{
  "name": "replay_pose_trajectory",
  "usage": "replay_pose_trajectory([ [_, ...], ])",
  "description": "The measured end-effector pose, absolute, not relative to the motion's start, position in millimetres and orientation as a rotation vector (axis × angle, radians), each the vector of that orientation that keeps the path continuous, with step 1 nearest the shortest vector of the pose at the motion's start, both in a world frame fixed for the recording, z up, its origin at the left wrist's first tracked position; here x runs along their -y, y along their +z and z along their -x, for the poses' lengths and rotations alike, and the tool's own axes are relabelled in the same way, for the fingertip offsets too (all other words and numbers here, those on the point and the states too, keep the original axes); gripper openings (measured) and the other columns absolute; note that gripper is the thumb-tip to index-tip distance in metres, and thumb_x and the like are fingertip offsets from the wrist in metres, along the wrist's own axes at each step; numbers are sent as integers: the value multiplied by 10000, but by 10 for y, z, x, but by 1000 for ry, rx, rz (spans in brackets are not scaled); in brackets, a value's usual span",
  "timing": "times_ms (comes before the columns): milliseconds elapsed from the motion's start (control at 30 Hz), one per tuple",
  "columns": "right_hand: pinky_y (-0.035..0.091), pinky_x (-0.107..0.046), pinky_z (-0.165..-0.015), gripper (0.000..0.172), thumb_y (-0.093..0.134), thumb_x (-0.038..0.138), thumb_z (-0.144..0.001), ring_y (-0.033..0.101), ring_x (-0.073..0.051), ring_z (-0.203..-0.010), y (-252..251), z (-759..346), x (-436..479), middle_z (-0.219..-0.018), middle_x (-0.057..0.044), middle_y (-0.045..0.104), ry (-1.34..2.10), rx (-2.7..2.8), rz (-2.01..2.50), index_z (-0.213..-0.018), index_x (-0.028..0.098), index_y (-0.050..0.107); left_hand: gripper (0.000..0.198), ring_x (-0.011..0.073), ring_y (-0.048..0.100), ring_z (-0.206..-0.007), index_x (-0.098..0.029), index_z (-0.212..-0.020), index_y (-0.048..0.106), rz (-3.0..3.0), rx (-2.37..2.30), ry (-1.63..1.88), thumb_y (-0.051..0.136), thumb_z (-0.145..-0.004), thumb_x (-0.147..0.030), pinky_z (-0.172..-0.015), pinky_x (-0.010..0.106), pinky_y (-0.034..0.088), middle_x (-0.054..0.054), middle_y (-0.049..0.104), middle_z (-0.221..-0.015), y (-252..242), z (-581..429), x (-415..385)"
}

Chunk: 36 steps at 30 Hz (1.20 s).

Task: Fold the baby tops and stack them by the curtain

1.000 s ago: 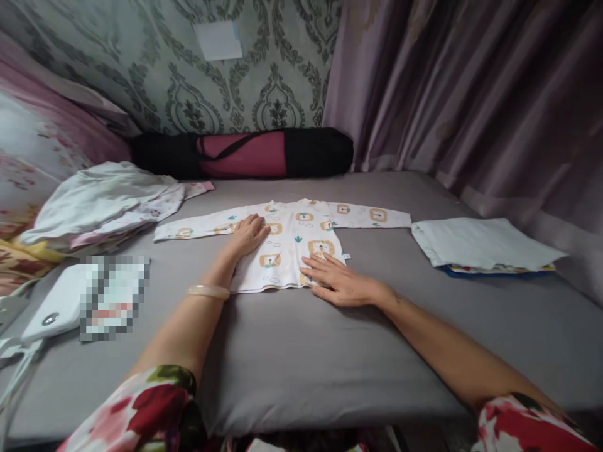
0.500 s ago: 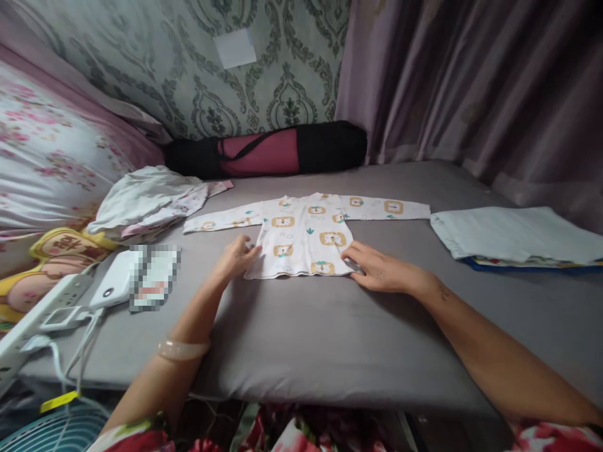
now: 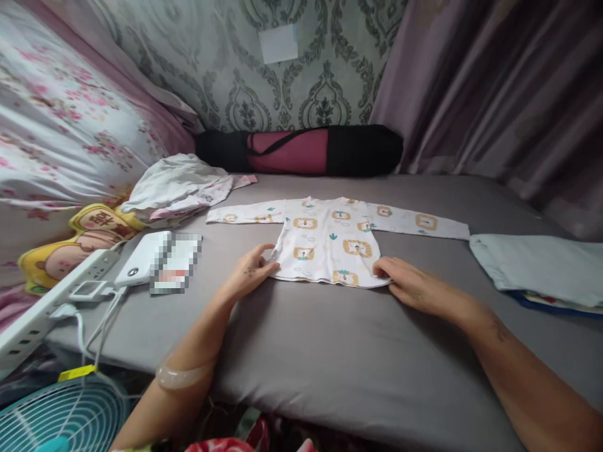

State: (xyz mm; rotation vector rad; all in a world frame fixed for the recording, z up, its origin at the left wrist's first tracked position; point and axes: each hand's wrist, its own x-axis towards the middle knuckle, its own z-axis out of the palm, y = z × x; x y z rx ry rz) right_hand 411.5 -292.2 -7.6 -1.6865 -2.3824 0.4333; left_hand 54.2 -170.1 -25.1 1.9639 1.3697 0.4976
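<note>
A small white long-sleeved shirt [image 3: 330, 242] with lion prints lies flat on the grey mattress [image 3: 330, 351], sleeves spread out to both sides. My left hand [image 3: 249, 274] rests at the shirt's lower left hem corner, fingers pinched on the edge of the cloth. My right hand [image 3: 407, 282] lies at the lower right hem corner, its fingers curled on the fabric edge. A pale bangle [image 3: 183, 376] circles my left wrist.
A heap of light clothes [image 3: 176, 188] sits at the back left. A black and pink roll bag [image 3: 301, 150] lies along the wall. Folded cloths [image 3: 537, 267] stack at the right. A power strip [image 3: 56, 289], a white device [image 3: 141, 263] and a fan [image 3: 61, 417] are at the left.
Both hands slid from the shirt's body down to its two lower hem corners. The camera view shifted left and back, bringing the fan and power strip into sight.
</note>
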Motion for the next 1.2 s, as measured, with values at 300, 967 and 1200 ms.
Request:
replay_pose_trajectory([
  [300,460,-302,-746,265,419,44,-743,579,-180,-841,58,-4204,2951,-868,-27,617,548,2458,1677,-800,252,572,406,129,430,-576,-243,-1111,686,-2089,-1384,371,510,-813,-457,-570,236,344,-48,443,-596,-190,-484,1707],
  [967,55,-509,-1190,653,115,524,-984,52,-241,-1482,-433,-3636,1481,-1614,-64,118,301,2506,1859,-1543,202,215,397,200,588,-912,-230,-1148,668,-2194,-1184,451,425,-844,-150,-848,317,456,78,578,-1035,-310,-540,1740],
  [1200,91,-513,-1183,625,131,469,-983,83,-237,-1481,-475,-3573,958,-1613,-50,142,266,2295,2112,-1534,195,241,275,225,568,-983,-188,-1035,702,-2197,-1202,578,489,-864,-219,-899,347,455,97,608,-1042,-306,-583,1736],
])
